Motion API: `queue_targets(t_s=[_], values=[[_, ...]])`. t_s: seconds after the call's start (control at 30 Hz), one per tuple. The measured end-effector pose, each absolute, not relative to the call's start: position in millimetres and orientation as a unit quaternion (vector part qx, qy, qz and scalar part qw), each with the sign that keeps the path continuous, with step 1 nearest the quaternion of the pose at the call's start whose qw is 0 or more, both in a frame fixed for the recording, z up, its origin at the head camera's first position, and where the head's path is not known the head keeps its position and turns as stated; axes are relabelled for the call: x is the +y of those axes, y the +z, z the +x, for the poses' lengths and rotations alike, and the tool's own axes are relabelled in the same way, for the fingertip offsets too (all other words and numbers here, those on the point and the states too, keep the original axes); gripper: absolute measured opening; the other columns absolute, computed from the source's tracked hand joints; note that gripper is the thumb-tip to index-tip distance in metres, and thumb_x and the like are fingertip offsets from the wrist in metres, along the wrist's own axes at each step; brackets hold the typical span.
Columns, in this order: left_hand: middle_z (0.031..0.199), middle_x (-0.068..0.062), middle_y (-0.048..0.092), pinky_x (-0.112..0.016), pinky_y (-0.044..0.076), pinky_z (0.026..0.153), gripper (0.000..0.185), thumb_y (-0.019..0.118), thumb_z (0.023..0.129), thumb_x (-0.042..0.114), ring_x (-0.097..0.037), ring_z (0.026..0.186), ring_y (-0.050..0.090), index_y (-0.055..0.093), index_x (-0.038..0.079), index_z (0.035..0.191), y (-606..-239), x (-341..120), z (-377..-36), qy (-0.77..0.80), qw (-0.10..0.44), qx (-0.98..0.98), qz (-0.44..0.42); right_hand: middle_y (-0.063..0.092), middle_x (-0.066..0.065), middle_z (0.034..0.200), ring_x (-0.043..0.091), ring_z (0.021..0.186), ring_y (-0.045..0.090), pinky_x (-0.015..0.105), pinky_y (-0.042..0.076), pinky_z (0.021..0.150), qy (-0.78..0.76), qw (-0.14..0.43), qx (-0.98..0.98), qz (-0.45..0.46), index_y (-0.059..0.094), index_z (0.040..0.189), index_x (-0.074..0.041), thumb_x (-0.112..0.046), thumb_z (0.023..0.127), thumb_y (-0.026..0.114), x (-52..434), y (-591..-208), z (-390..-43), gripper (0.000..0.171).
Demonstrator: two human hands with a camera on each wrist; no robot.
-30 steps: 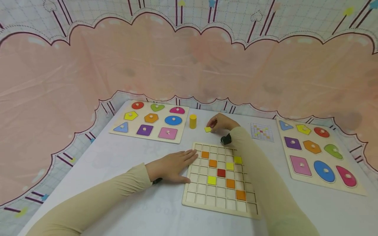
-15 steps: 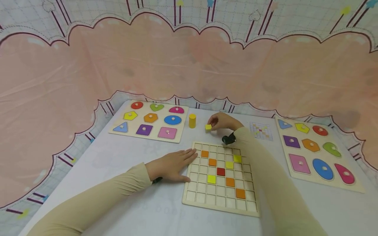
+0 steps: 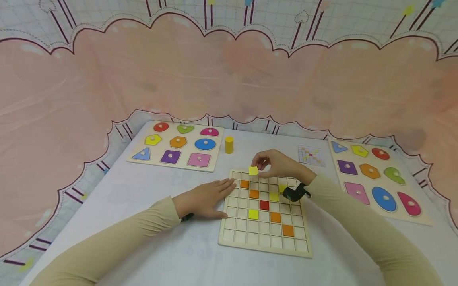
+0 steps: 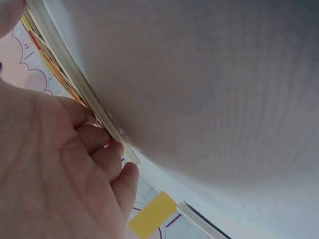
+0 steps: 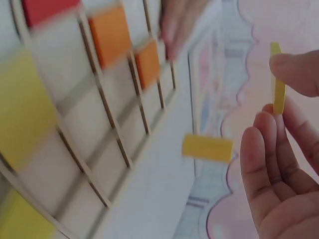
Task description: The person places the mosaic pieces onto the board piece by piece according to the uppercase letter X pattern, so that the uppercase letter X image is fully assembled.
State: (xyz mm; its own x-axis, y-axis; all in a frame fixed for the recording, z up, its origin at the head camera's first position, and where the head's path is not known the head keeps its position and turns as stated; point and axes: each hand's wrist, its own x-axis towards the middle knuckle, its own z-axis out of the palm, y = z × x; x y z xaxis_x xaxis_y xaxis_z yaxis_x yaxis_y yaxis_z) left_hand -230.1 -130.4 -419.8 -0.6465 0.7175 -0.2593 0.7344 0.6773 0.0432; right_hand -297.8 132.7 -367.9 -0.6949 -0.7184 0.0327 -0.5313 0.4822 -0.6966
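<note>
Grid board blurred — pattern card too small to read.

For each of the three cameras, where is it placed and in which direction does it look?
Head: sits high, looks forward and down at the grid board; both sleeves, left hand, right hand show.
Left wrist: sits low beside the board's edge; palm and fingers show.
Right wrist: looks along the board past fingers pinching the yellow tile.
Shared: head and right wrist views both show that tile and the yellow cylinder.

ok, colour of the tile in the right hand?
Yellow. The right hand pinches the square tile above the grid board; clearest in the head view.
</note>
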Motion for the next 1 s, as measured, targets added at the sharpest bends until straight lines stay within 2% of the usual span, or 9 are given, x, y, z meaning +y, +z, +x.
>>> queue_targets(t_s=[0.17, 0.4, 0.6, 0.73, 1.0], values=[[0.160, -0.005, 0.010, -0.036, 0.021, 0.119, 0.091, 0.046, 0.087, 0.065, -0.020, 0.147, 0.013, 0.012, 0.011, 0.152, -422, -131, -230, -0.031, 0.127, 0.906, 0.402, 0.064, 0.007, 0.090, 0.013, 0.078, 0.056, 0.029, 0.054, 0.076, -0.375, 0.149, 0.838, -0.367, 0.064, 0.097, -0.003, -0.005, 0.076, 0.075, 133, -377, -261, 0.023], [0.160, -0.005, 0.010, -0.036, 0.021, 0.119, 0.091, 0.047, 0.087, 0.064, -0.020, 0.147, 0.014, 0.013, 0.010, 0.152, -421, -132, -231, -0.028, 0.124, 0.906, 0.404, 0.064, 0.008, 0.087, 0.014, 0.074, 0.057, 0.025, 0.055, 0.070, -0.403, 0.180, 0.811, -0.384, 0.065, 0.095, -0.002, -0.006, 0.077, 0.075, 126, -390, -227, 0.021], [0.160, -0.006, 0.011, -0.037, 0.021, 0.118, 0.091, 0.048, 0.087, 0.063, -0.022, 0.147, 0.015, 0.014, 0.010, 0.151, -421, -133, -231, -0.024, 0.116, 0.904, 0.411, 0.063, -0.001, 0.081, 0.005, 0.071, 0.054, 0.019, 0.052, 0.063, -0.358, 0.178, 0.815, -0.420, 0.066, 0.091, -0.006, -0.010, 0.075, 0.078, 116, -402, -214, 0.021], [0.159, -0.008, 0.013, -0.038, 0.023, 0.118, 0.090, 0.049, 0.087, 0.062, -0.023, 0.147, 0.017, 0.016, 0.008, 0.151, -421, -134, -230, -0.017, 0.113, 0.902, 0.416, 0.064, -0.002, 0.081, 0.005, 0.070, 0.054, 0.018, 0.051, 0.063, -0.339, 0.215, 0.828, -0.392, 0.067, 0.090, -0.010, -0.011, 0.074, 0.079, 107, -405, -209, 0.020], [0.159, -0.008, 0.012, -0.039, 0.022, 0.118, 0.090, 0.049, 0.087, 0.061, -0.024, 0.147, 0.016, 0.015, 0.008, 0.151, -420, -133, -230, -0.014, 0.117, 0.902, 0.414, 0.062, -0.003, 0.078, 0.007, 0.070, 0.053, 0.016, 0.047, 0.061, -0.313, 0.242, 0.838, -0.376, 0.067, 0.086, -0.012, -0.009, 0.073, 0.080, 98, -408, -206, 0.019]])
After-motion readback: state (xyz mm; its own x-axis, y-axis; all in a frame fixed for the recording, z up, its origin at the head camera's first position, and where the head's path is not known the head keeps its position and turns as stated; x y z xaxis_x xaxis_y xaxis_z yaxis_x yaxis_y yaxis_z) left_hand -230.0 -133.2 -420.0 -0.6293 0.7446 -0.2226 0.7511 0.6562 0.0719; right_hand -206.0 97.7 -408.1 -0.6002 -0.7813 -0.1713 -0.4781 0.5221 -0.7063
